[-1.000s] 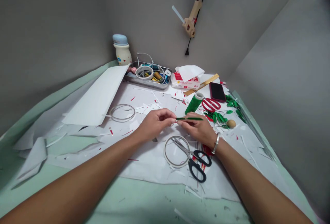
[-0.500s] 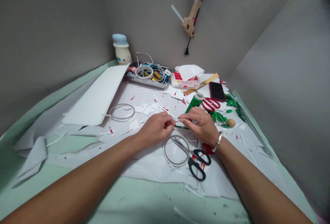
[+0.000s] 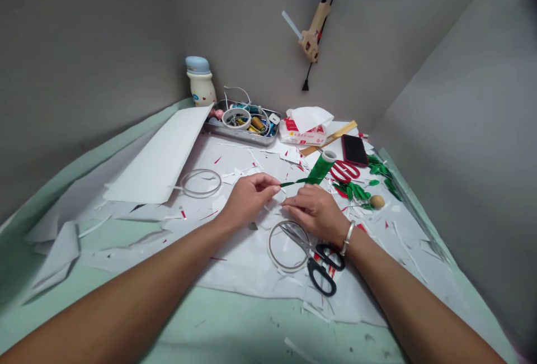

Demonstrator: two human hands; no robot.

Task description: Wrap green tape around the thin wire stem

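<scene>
Inside the paper edge (image 3: pixel 235 288) (scissors (image 3: pixel 311 249) near), left hand (image 3: pixel 250 197) pinches green strip (image 3: pixel 300 181).

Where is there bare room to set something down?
The green cloth between the left forearm and the near edge of the white paper looks bare. Beyond the right hand it's crowded: green spool, green leaves, phone.

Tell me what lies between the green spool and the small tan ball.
The head view shows red scissor handles and green leaf-like pieces between the green spool and the tan ball.
</scene>
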